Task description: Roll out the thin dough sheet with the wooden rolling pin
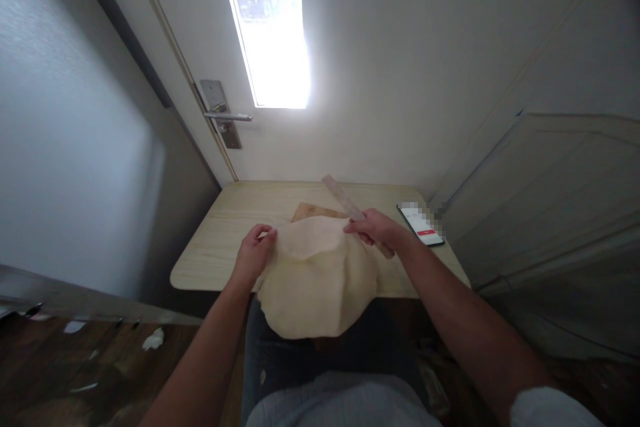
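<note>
A pale cream cloth lies over the near edge of a small light-wood table and hangs down toward my lap. My left hand is closed, pinching the cloth's left upper edge. My right hand is closed round a long pale ruler that slants up and to the left above the cloth; the same hand also touches the cloth's right upper edge. A brown flat piece shows on the table just behind the cloth, mostly hidden by it.
A smartphone with a lit screen lies on the table's right side. Behind the table stands a white door with a metal lever handle and a bright glass panel. A grey wall is at left, cabinet panels at right, and scraps lie on the dark floor.
</note>
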Available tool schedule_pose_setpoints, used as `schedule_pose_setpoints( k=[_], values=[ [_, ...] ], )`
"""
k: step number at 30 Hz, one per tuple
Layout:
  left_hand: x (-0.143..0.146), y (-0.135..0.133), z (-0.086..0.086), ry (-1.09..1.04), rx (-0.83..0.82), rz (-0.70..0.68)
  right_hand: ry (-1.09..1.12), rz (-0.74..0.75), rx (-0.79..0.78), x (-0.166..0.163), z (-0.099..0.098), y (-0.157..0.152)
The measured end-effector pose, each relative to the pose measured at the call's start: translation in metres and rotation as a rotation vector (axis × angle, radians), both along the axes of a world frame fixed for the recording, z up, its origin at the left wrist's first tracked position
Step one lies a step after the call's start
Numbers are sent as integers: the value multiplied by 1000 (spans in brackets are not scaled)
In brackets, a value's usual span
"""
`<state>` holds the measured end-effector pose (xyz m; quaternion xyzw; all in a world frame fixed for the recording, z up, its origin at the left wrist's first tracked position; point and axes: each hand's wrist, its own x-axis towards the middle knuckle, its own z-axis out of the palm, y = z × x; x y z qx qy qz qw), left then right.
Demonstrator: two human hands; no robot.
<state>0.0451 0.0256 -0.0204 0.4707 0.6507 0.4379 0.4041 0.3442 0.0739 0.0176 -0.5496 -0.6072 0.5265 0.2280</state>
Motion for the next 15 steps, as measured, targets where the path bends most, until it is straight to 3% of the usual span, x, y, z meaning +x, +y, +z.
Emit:
schedule_pose_setpoints(
  k=[8,15],
  values=[
    [1,30,20,-180,100,96,165,0,104,0,30,17],
    [1,78,27,-165,145,126,117,-117,220,-9,33,51]
  ],
)
